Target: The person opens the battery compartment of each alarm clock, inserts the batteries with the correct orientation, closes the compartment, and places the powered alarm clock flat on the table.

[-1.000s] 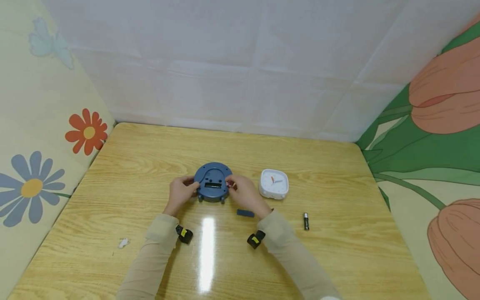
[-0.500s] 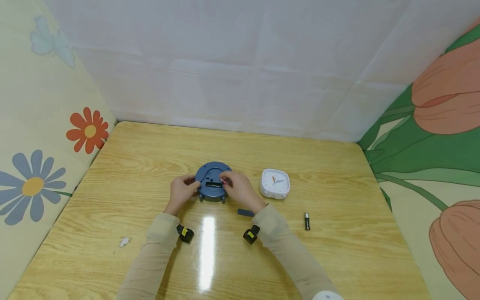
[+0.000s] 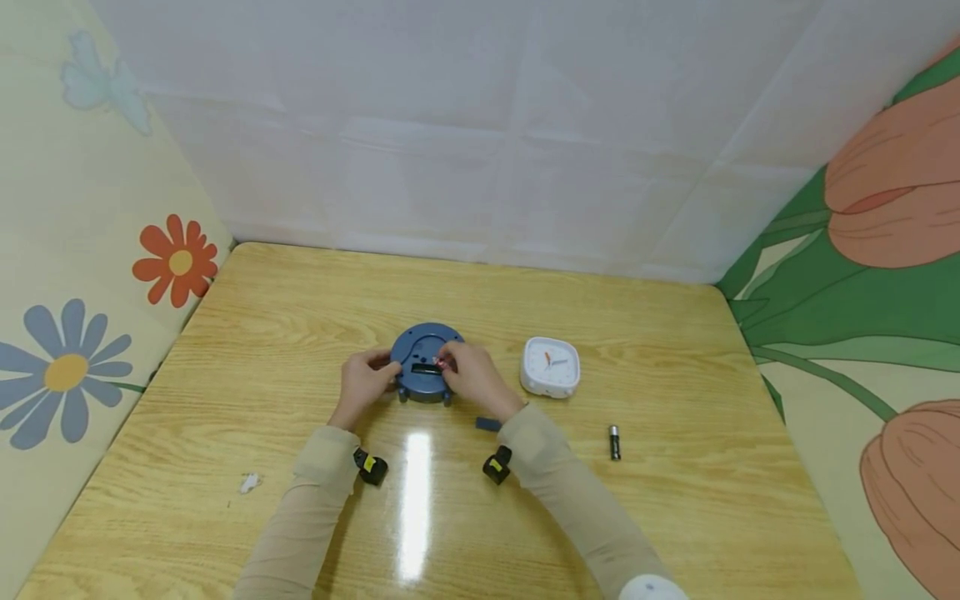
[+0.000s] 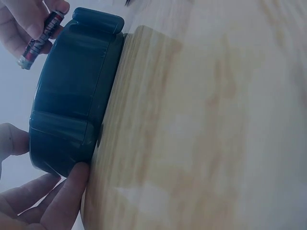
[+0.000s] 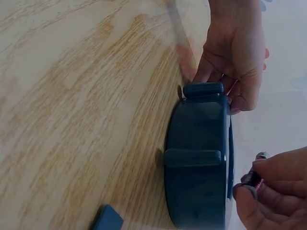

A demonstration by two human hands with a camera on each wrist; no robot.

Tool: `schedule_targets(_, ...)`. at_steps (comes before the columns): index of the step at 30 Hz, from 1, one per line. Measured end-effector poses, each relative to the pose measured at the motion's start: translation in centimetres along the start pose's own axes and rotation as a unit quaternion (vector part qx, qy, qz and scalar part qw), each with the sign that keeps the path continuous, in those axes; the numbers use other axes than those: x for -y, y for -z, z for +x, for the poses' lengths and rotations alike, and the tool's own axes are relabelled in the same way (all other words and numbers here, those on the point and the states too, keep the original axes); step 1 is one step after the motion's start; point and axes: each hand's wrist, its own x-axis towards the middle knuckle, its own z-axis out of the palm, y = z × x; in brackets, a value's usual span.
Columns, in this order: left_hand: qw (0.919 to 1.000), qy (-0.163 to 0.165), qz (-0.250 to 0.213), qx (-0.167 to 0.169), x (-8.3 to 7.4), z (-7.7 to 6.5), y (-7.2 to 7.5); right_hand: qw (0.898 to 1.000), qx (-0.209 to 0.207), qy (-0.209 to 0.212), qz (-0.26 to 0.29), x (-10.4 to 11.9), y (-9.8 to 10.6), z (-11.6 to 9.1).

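Red-and-black cylindrical battery [image 4: 42, 39] held near the slotted back of a round dark-blue plastic case [image 3: 426, 332].
On my feed, left hand [image 3: 363, 385] grips the case's left edge between thumb and fingers, seemingly to steady it; case lies back up on the wood-grain table [image 3: 300, 292], leaving its narrow black slot [image 3: 425, 368] facing up. Right hand [image 3: 478, 377] pinches the battery, thumb against fingers, both ends sticking out, probably for control; can't tell if it touches the case. Square white plastic clock [image 3: 550, 367] sits to the right.

Beige sleeves [image 3: 288, 525], black yellow-marked wrist cameras [image 3: 372, 469]
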Motion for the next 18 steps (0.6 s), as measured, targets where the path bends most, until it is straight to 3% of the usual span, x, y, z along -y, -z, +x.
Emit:
schedule_targets(7,1.0,0.003,0.0,0.002,0.08,0.05,-0.01,1.0,0.0,0.001,-0.013,-0.24,-0.32,0.45)
schedule_targets(18,1.0,0.004,-0.002,0.003,0.15,0.14,0.01,0.993,-0.01,0.085,-0.085,-0.45,-0.74,0.94)
